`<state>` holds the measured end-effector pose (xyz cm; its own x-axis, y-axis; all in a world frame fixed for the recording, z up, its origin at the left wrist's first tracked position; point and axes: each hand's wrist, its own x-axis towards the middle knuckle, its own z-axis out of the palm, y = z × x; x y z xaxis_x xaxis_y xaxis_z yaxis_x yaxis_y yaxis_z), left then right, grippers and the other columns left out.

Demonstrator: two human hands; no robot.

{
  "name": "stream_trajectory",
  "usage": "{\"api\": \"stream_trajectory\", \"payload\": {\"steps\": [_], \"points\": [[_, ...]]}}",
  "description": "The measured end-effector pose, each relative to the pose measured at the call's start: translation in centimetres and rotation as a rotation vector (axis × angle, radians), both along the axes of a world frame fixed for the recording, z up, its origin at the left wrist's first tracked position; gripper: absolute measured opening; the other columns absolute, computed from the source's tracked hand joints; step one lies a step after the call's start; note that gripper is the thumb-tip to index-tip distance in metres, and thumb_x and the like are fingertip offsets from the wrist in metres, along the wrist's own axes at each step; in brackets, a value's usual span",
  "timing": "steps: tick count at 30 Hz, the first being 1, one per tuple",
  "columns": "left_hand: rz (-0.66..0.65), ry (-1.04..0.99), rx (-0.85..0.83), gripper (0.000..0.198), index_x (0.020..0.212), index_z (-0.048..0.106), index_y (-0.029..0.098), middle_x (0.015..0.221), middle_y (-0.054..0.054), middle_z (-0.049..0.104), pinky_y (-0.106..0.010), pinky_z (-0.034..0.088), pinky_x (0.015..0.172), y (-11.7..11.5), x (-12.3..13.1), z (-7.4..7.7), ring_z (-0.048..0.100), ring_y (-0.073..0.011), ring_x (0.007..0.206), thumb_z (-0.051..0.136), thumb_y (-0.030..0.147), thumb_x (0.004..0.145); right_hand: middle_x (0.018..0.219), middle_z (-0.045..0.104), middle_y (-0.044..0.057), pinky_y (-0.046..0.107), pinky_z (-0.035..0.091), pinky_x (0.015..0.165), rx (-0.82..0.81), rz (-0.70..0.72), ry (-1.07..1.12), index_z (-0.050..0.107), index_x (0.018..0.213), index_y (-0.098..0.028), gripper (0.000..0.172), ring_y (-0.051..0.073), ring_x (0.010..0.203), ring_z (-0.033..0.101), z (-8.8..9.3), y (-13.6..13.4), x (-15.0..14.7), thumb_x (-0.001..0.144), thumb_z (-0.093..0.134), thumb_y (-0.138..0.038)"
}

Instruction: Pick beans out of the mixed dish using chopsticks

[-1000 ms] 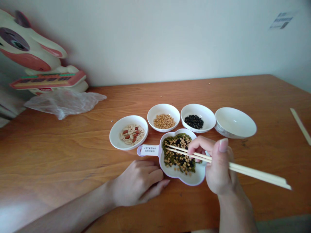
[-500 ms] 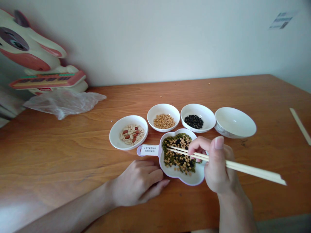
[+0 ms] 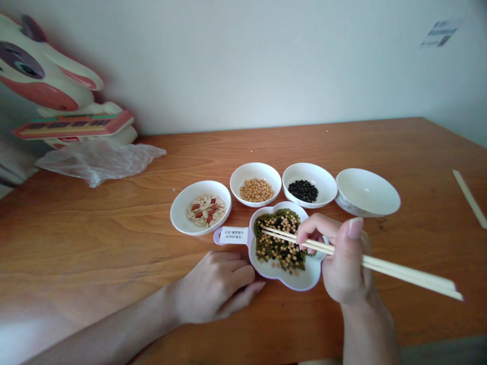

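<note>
Cow toy (image 3: 38, 83): stood far left on the desk (image 3: 114, 218), behind a clear plastic bag (image 3: 101, 162).
Seed bowl (image 3: 179, 212): held pale seeds and reddish peanuts.
My left hand (image 3: 216, 284): rested just beside the tray (image 3: 312, 271), fingers curled; whether its grip was closed, I could not tell.
Soybean bowl (image 3: 240, 177): stood behind the tray.
Mixed beans (image 3: 279, 253): lay in the tray, under my chopsticks' (image 3: 411, 274) tips.
Black bean bowl (image 3: 324, 183): stood right of the soybean bowl.
My right hand (image 3: 344, 261): its grip pinched both chopsticks.
White bowl (image 3: 365, 190): stood rightmost.
</note>
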<state>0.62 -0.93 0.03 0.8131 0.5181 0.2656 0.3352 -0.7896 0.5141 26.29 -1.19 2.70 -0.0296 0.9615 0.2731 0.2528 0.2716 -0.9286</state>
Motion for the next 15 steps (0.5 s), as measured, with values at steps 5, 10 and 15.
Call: {"api": "stream_trajectory", "payload": {"steps": [5,10,15], "points": [[0.003,0.008,-0.008,0.020,0.095,0.064,0.019,0.085,-0.004,0.071,-0.032,0.048,0.070,0.01,-0.05,-0.03,0.065,-0.0192,0.074,0.052,0.022,0.111,0.064,0.060,0.002,0.033,0.038,0.058,-0.028,0.011,-0.001,0.066,0.073,-0.023,0.083,0.016,0.062,0.056,-0.03,0.02,-0.06,0.109,0.010,-0.073],[0.002,0.001,-0.006,0.022,0.094,0.065,0.018,0.084,-0.005,0.072,-0.031,0.048,0.070,0.06,0.03,0.08,0.066,-0.0196,0.075,0.051,0.021,0.111,0.063,0.058,0.001,0.032,0.038,0.058,-0.021,0.012,-0.019,0.067,0.073,-0.022,0.081,0.015,0.060,0.055,0.13,0.14,-0.28,0.111,0.014,-0.071],[0.007,0.004,0.000,0.022,0.093,0.065,0.018,0.083,-0.004,0.071,-0.031,0.047,0.068,0.02,0.01,0.14,0.065,-0.0192,0.073,0.052,0.022,0.111,0.062,0.058,0.002,0.032,0.038,0.058,-0.017,0.003,-0.006,0.067,0.072,-0.022,0.085,0.016,0.060,0.055,-0.05,0.23,-0.29,0.109,0.010,-0.073]]}}
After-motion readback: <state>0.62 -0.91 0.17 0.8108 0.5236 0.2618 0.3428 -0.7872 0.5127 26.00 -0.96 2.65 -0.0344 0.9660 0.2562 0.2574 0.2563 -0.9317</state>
